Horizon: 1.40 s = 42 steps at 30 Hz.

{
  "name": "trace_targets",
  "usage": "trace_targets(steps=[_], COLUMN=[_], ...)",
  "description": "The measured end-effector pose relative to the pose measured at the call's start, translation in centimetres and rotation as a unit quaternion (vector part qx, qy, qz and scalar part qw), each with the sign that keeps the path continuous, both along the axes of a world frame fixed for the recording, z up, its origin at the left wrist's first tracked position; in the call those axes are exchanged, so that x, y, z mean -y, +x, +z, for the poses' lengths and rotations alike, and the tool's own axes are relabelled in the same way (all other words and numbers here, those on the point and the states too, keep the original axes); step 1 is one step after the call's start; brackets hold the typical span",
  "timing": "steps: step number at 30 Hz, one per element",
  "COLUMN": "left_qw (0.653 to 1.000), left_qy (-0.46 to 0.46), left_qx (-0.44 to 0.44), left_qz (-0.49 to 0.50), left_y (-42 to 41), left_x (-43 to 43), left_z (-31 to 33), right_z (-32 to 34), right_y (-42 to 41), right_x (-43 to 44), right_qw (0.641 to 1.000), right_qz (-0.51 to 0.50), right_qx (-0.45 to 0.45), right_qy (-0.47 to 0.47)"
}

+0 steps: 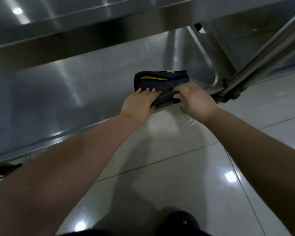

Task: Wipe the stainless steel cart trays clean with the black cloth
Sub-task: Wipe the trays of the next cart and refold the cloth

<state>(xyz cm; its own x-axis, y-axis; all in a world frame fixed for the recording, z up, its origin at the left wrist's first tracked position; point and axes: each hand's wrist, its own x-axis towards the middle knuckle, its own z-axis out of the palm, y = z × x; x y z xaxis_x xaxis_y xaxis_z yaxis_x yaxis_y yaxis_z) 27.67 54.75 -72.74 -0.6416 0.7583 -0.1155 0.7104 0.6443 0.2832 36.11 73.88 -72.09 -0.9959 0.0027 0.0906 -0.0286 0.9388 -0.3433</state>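
Observation:
A folded black cloth [162,80] with a yellow stripe lies on the lower stainless steel tray [71,92] of the cart, near its right front corner. My left hand [140,103] lies flat on the cloth's near edge, fingers together and stretched out. My right hand [195,99] pinches the cloth's rolled front edge at the tray's rim. Above, the upper tray [61,19] overhangs the far part of the lower one.
A slanted steel cart post [262,55] rises at the right, with a caster joint [232,95] at the tray's corner. Glossy white floor tiles [186,167] lie below. A dark shoe [182,222] shows at the bottom, and a dark object [3,169] sits under the tray's left end.

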Motion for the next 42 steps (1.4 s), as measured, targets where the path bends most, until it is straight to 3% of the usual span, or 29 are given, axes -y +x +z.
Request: trace_targets(steps=[7, 11, 17, 21, 30, 42], left_qw=[1.000, 0.997, 0.980, 0.977, 0.971, 0.959], left_qy=[0.018, 0.048, 0.136, 0.165, 0.180, 0.261], left_qx=[0.010, 0.054, 0.136, 0.133, 0.009, -0.083], left_qz=[0.003, 0.012, 0.052, 0.017, -0.155, -0.068], left_y=[2.1, 3.3, 7.0, 9.8, 12.0, 7.4], left_x=[0.6, 0.3, 0.5, -0.2, -3.5, 5.2], left_z=[5.8, 10.8, 22.5, 32.5, 56.0, 76.9], right_z=[5.1, 9.4, 21.6, 32.0, 55.4, 77.6], right_y=[2.5, 4.0, 9.1, 12.9, 17.8, 12.0], right_x=[0.9, 1.6, 3.1, 3.1, 1.3, 7.0], right_qw=[0.998, 0.988, 0.975, 0.966, 0.966, 0.974], right_qz=[-0.021, -0.137, -0.179, -0.226, -0.248, -0.149], right_qx=[0.046, 0.037, 0.061, 0.014, -0.061, -0.165], right_qy=[-0.032, -0.066, -0.116, -0.122, -0.029, 0.045])
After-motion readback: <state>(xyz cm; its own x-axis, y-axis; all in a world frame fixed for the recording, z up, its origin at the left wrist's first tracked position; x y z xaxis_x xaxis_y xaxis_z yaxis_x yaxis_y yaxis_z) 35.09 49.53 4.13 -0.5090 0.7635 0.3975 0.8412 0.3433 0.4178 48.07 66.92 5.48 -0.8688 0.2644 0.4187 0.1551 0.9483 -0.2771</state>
